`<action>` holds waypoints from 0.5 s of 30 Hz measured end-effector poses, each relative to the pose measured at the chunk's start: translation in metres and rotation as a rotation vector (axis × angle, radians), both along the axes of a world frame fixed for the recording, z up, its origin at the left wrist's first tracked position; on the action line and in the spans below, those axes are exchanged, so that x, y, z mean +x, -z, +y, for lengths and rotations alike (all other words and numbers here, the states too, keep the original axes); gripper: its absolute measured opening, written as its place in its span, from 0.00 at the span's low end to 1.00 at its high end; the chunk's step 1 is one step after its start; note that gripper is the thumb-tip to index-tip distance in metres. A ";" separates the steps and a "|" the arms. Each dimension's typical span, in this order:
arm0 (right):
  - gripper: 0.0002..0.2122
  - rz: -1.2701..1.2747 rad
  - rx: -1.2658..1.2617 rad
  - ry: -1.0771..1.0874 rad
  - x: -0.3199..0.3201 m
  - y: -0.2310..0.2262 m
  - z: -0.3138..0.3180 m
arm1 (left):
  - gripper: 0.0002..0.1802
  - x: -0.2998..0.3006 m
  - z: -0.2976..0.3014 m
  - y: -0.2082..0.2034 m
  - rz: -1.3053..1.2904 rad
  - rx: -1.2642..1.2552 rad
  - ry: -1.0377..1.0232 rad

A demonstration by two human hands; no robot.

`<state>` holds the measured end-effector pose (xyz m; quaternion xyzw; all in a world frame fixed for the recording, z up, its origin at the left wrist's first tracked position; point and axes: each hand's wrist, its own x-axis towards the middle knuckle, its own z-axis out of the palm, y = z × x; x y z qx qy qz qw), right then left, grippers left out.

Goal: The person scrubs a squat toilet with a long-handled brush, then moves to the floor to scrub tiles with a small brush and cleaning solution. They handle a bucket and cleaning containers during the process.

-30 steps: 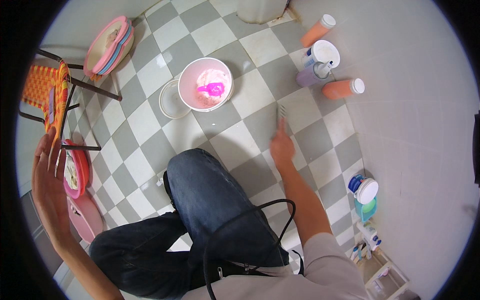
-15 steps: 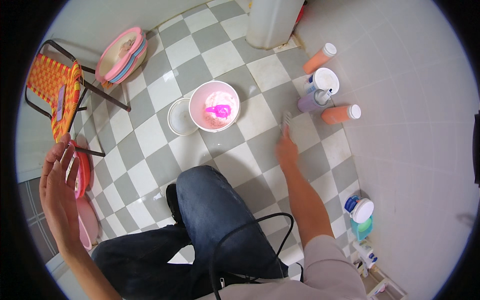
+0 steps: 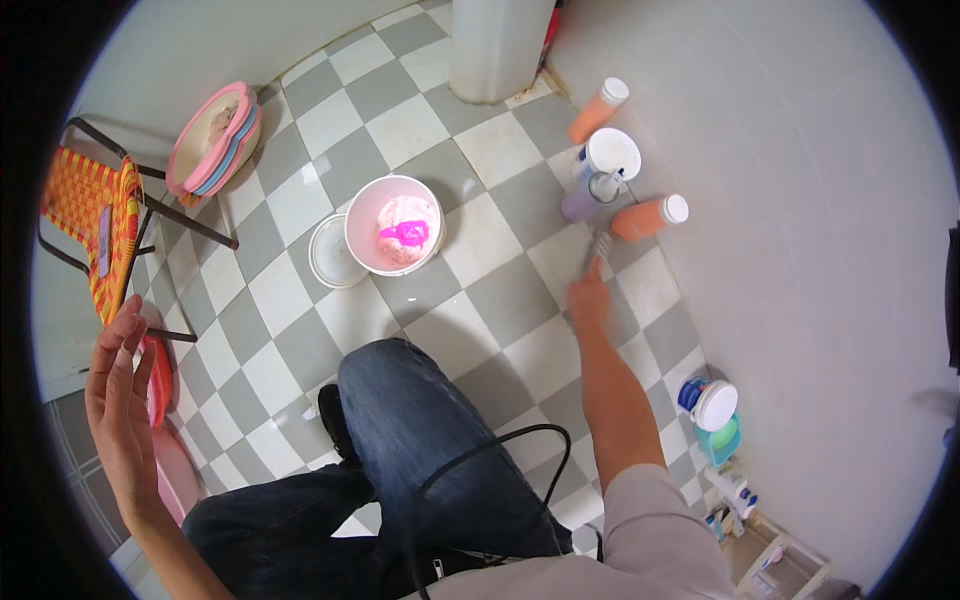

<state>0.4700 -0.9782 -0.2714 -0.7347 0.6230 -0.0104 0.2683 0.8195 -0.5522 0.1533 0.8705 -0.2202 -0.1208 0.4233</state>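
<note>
My right hand [image 3: 590, 298] is closed round a small pale-bristled brush [image 3: 601, 250], blurred by motion, above the tiles beside the near orange bottle [image 3: 640, 220]. A purple bottle with a pump top [image 3: 583, 200], a white-lidded tub [image 3: 612, 152] and a second orange bottle [image 3: 592, 116] stand in line beyond it. Off to the left, my left hand [image 3: 120, 400] is raised with fingers stretched out, holding nothing. A pale pink bucket [image 3: 362, 240] holds whitish-pink powder with a bright pink scoop [image 3: 405, 233] lying on it. The bucket's round lid [image 3: 330, 250] lies beside it.
A woven orange-yellow chair [image 3: 90, 210] stands at the left. Stacked basins [image 3: 185, 160] lean on the far wall; more basins [image 3: 172, 470] lie by my left arm. A white pillar [image 3: 495, 50] rises at the back. More tubs [image 3: 714, 404] line the right wall.
My right hand has moved the brush rightward, closer to the bottles. The whole view has shifted, so the bucket appears further left. My left hand stays raised.
</note>
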 end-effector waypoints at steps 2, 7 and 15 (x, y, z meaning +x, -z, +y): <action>0.32 0.092 0.074 -0.086 0.046 -0.021 0.000 | 0.25 0.002 -0.003 -0.007 -0.004 0.012 0.039; 0.31 0.108 -0.113 -0.161 -0.037 0.011 0.005 | 0.26 0.001 -0.006 -0.008 -0.006 -0.015 0.057; 0.34 0.096 -0.035 0.033 -0.033 -0.001 -0.014 | 0.27 -0.002 -0.017 -0.005 -0.041 -0.014 0.107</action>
